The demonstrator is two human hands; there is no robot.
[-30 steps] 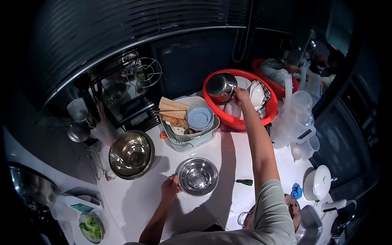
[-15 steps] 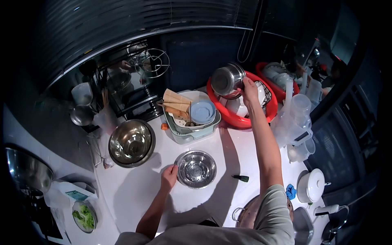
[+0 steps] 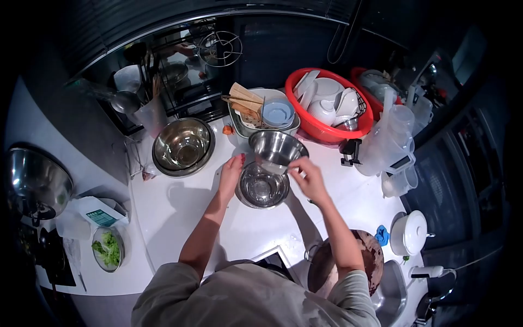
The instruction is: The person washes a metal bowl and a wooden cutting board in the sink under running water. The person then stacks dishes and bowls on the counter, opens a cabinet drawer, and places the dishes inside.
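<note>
A deep stainless steel bowl (image 3: 278, 148) hangs tilted above the counter, with my right hand (image 3: 309, 177) closed on its right rim. Beneath it, a shallower shiny metal bowl (image 3: 263, 188) rests on the counter, its back part hidden by the raised bowl. My left hand (image 3: 231, 171) is beside the left rim of the lower bowl, fingers stretched forward and apart from the raised bowl. Whether those fingertips touch the lower rim is hard to see. Left of this hand stand nested metal bowls (image 3: 184, 146).
A red basin (image 3: 321, 132) of white dishes stands at the back right, beside a tub (image 3: 244, 128) with wooden pieces and blue bowls. Clear plastic jugs (image 3: 400, 144), a white lidded pot (image 3: 408, 233) and a large pan (image 3: 327, 267) are on the right. Lettuce (image 3: 108, 249) lies far left.
My right hand has brought the deep metal bowl from over the red basin down and left to above the lower bowl. My left hand has shifted slightly forward along that bowl. The view has tilted.
</note>
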